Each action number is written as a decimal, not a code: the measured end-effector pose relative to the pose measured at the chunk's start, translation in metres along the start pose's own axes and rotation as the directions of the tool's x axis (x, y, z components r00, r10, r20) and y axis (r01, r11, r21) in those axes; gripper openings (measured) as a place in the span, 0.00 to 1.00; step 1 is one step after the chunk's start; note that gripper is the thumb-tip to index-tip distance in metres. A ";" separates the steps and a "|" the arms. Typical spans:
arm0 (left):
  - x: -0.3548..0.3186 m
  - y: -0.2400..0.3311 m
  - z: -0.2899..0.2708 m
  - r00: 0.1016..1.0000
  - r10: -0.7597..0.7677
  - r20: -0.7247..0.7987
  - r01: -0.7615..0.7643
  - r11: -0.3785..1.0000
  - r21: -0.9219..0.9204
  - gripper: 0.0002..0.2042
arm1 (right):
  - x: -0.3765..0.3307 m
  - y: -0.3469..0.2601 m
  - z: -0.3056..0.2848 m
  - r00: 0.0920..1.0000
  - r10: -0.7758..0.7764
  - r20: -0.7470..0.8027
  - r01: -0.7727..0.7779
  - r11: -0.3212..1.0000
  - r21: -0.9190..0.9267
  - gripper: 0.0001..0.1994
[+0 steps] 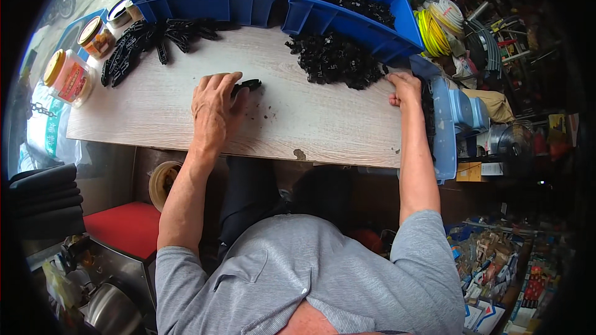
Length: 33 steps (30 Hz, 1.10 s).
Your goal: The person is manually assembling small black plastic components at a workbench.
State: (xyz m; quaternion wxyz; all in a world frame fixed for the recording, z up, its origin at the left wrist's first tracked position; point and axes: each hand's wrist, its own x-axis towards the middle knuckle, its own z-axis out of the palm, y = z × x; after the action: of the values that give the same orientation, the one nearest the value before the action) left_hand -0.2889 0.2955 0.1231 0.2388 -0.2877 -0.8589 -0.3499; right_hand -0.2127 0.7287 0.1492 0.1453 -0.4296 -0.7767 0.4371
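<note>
The left hand (214, 108) is curling loosely over a black plastic clip (247, 85) lying on the desk (310, 124). The right hand (405, 88) is resting half-closed, empty, beside the pile of black clips (335, 60), below two blue bins (354, 15).

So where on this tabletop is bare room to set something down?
Bare wood lies between the left hand and right hand, toward the table's near edge, and left of the left hand. Crowded: the loose black parts and long black pieces by the blue bins.

workshop | blue parts bins (347, 15) | wire coils (434, 27) | cluttered shelves (509, 43)
</note>
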 end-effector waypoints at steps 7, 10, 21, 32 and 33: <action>-0.010 0.024 -0.006 0.986 0.025 -0.166 -0.065 0.969 -0.238 0.12 | -0.041 0.005 -0.019 0.959 0.168 0.227 -0.233 0.925 0.300 0.11; -0.029 0.054 0.010 0.991 -0.069 -0.111 0.002 0.858 -0.513 0.09 | -0.061 0.004 -0.016 0.946 0.158 0.284 -0.254 0.904 0.344 0.12; -0.018 0.129 0.080 0.937 -0.126 0.325 0.318 0.692 -0.648 0.12 | -0.114 0.005 -0.002 0.883 0.115 0.456 -0.358 0.794 0.492 0.10; -0.007 0.133 0.094 0.890 -0.076 0.449 0.418 0.527 -0.740 0.09 | -0.153 0.001 0.032 0.853 -0.007 0.522 -0.304 0.807 0.507 0.13; -0.006 0.131 0.094 0.889 -0.078 0.451 0.421 0.527 -0.739 0.09 | -0.156 0.000 0.034 0.852 -0.005 0.524 -0.306 0.807 0.505 0.13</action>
State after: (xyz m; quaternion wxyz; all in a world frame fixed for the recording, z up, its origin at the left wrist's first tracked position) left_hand -0.2170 0.4403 0.1200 -0.1391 -0.2955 -0.6572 -0.6792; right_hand -0.1416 0.5855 0.1531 0.0241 -0.2997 -0.5816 0.7559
